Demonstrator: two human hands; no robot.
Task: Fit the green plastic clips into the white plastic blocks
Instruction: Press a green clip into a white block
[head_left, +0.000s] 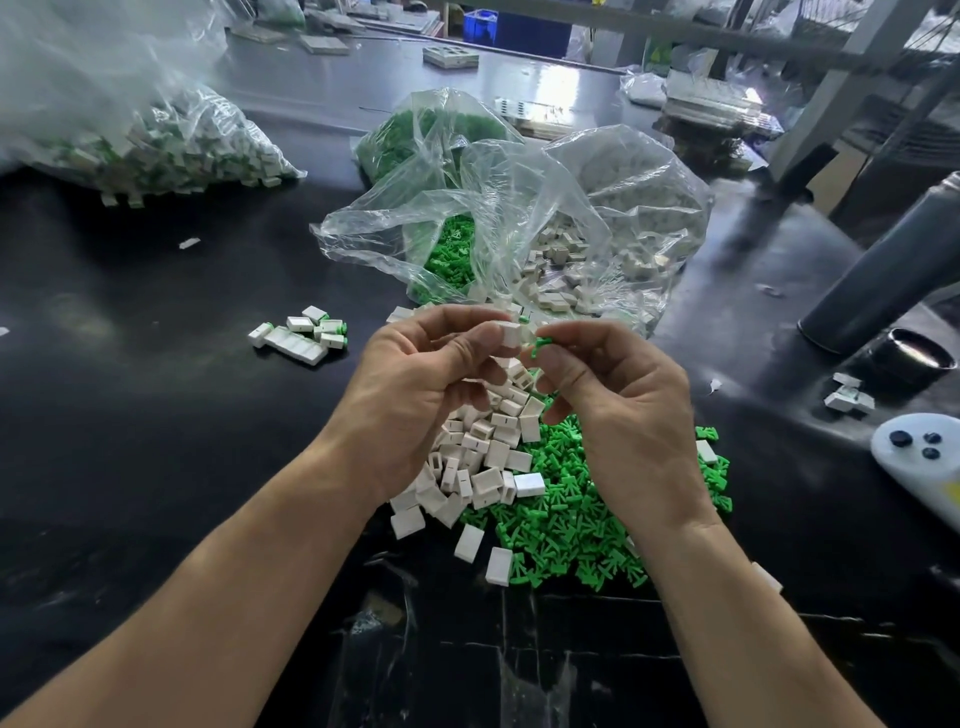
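Step in hand: mating one clip to one block. The left hand (415, 364) pinches a white block (508, 334) at its fingertips; the right hand (613, 384) pinches a green clip (540, 344) just beside it, the two parts near but apparently not yet joined. Next move, as judged: align the clip with the block's opening and press home. Loose blocks (483, 457) and clips (576, 525) lie heaped below the hands on a black table (156, 415); finished pieces (301, 335) sit to the left. Clear bags (519, 218) of stock stand behind. Workshop benches beyond.
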